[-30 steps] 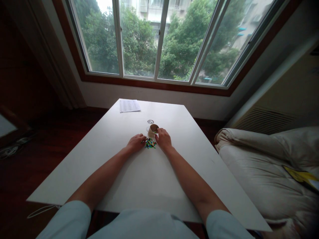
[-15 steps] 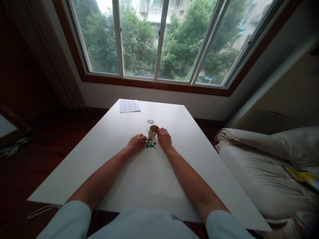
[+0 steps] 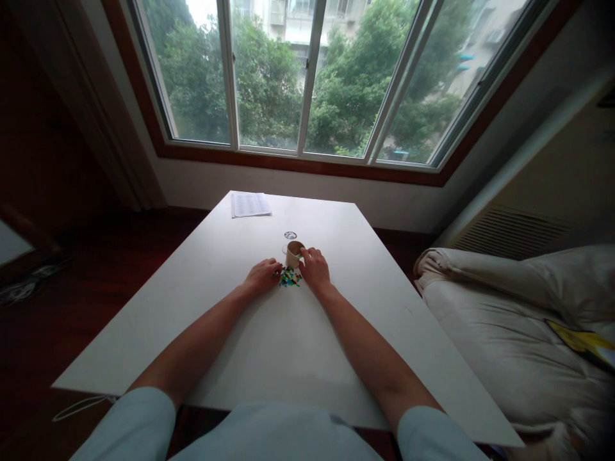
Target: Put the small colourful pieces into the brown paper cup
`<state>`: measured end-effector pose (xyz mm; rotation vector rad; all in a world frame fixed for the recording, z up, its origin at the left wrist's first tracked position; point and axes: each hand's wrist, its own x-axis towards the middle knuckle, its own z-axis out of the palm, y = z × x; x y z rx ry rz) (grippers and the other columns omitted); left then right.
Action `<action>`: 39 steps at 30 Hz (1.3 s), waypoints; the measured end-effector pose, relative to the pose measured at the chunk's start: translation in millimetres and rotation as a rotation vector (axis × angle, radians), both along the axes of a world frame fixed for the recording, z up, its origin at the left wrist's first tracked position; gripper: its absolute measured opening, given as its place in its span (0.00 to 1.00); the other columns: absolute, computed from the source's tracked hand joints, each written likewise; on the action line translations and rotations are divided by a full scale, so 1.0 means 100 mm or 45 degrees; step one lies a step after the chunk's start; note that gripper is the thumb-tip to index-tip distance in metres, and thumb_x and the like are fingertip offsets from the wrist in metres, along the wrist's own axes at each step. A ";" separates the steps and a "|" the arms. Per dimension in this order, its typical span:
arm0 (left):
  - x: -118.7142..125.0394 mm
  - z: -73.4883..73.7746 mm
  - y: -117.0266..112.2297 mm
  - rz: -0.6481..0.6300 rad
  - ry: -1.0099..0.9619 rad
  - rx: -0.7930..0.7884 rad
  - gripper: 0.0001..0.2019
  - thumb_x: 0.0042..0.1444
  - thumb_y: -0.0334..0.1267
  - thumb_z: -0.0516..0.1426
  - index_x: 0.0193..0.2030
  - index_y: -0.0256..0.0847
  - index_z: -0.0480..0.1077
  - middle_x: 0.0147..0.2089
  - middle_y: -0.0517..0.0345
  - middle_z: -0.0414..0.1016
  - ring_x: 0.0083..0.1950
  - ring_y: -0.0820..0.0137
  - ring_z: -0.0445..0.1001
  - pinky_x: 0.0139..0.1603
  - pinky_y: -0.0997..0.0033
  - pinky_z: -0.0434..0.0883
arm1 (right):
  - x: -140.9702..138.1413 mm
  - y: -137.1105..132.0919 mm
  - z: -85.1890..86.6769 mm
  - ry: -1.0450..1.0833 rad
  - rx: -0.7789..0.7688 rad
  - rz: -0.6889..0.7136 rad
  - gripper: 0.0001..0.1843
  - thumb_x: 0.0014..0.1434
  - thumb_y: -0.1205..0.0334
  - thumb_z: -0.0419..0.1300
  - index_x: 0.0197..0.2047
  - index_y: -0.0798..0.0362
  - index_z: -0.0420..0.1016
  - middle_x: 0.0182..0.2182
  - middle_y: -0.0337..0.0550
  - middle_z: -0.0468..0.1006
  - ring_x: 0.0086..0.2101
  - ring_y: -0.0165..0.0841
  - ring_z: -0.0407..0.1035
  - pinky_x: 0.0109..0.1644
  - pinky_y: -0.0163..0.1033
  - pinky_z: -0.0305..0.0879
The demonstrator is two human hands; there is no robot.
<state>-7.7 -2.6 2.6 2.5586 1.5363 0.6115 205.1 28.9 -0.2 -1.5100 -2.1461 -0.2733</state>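
A small light-brown cup (image 3: 292,257) stands near the middle of the white table, its mouth partly turned toward me. My right hand (image 3: 314,267) is closed at the cup's right side, fingertips over the rim and thumb against the outer wall. Just in front of the cup lies a loose pile of tiny green, blue, yellow and red pieces (image 3: 290,278). At the left edge of that pile rests my left hand (image 3: 263,275), its fingers curled and drawn together; what they hold, if anything, is too small to make out.
Behind the cup lies a round, dark-rimmed clear disc (image 3: 290,235). Printed sheets of paper (image 3: 250,205) are stacked at the far left corner of the white table (image 3: 283,358). A pale padded sofa (image 3: 504,320) stands to the right, and a window (image 3: 298,77) is ahead.
The cup has shifted slightly left. My right hand has moved slightly left with it, its fingertips now further over the rim. My left hand has hardly moved.
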 end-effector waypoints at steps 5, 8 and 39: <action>0.00 0.00 0.00 0.010 0.001 -0.013 0.07 0.59 0.36 0.54 0.40 0.44 0.74 0.43 0.53 0.74 0.44 0.67 0.72 0.44 0.70 0.68 | 0.01 0.00 -0.02 0.036 -0.033 0.051 0.25 0.63 0.64 0.58 0.63 0.53 0.64 0.50 0.53 0.71 0.50 0.43 0.60 0.54 0.45 0.60; 0.00 -0.01 0.00 0.010 0.003 -0.011 0.07 0.59 0.37 0.54 0.40 0.44 0.74 0.42 0.53 0.74 0.44 0.67 0.72 0.43 0.70 0.68 | 0.02 0.02 -0.04 0.055 -0.050 0.089 0.27 0.62 0.63 0.58 0.64 0.53 0.62 0.51 0.53 0.71 0.50 0.43 0.61 0.54 0.45 0.61; -0.01 -0.10 0.07 -0.030 0.008 0.038 0.06 0.60 0.37 0.55 0.39 0.44 0.73 0.42 0.54 0.74 0.44 0.67 0.72 0.43 0.70 0.67 | -0.01 0.21 -0.19 0.382 0.006 0.295 0.26 0.61 0.58 0.59 0.61 0.56 0.65 0.54 0.54 0.70 0.54 0.42 0.63 0.59 0.47 0.62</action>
